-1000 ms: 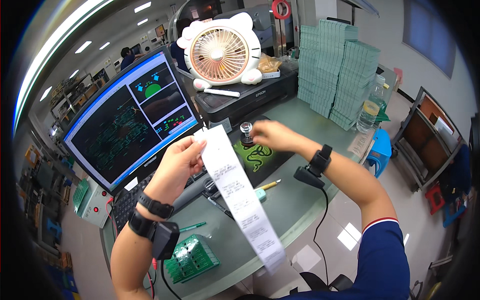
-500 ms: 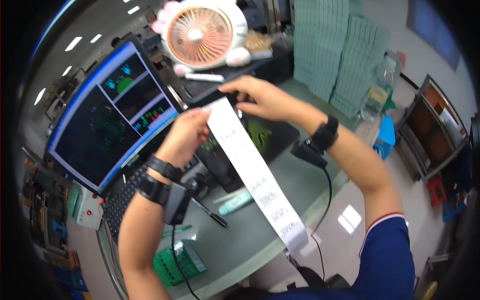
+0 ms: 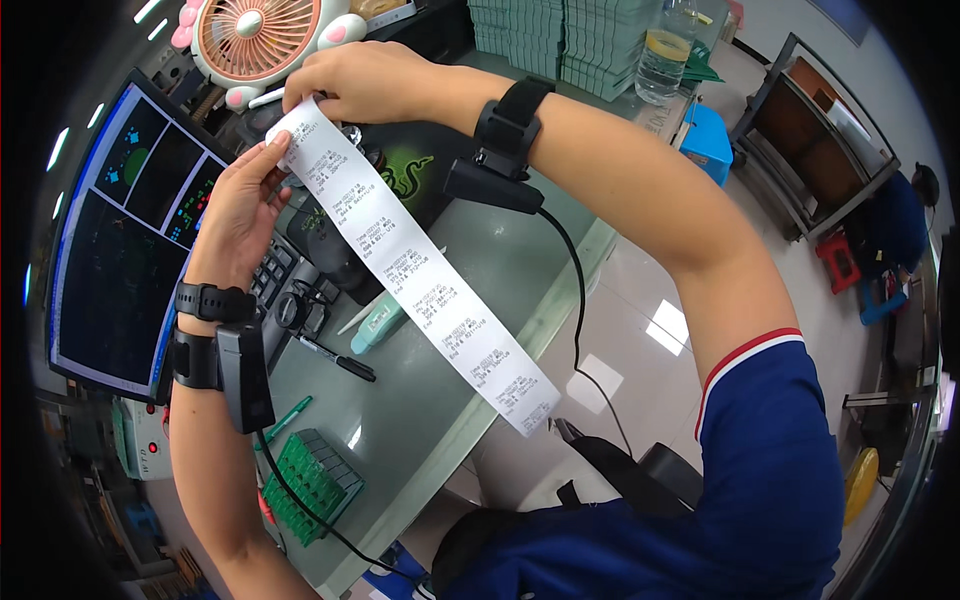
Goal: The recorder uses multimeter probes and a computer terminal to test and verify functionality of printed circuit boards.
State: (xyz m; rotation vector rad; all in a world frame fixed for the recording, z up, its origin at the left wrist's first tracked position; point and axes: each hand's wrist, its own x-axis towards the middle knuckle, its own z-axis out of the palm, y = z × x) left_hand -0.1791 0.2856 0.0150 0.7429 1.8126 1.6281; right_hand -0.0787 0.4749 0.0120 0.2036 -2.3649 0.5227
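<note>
A long white printed paper strip [image 3: 400, 240] slants from the fan side down past the desk's near edge, its printed face up. Near its top left corner, my left hand [image 3: 240, 205] pinches it between thumb and fingers. My right hand [image 3: 375, 80] reaches across from the right. Its curled fingers close on the strip's top edge, close to the left thumb. Partly behind the strip lie a black mouse pad with a green design [image 3: 405, 175] and a pale green tube-like item [image 3: 380, 322].
Left of my hands stand a monitor [image 3: 125, 235] and a keyboard [image 3: 275, 270]. A pink-and-white fan [image 3: 248, 25], stacked green boards [image 3: 520, 40] and a water bottle [image 3: 663, 55] are at the back. A black marker [image 3: 338, 358] and a green slotted rack [image 3: 310, 485] lie nearer. Cables run from both wrists.
My right hand has moved left and down onto the strip's top end, where before it hovered apart from it. The view has shifted, and the strip's print now shows sharply.
</note>
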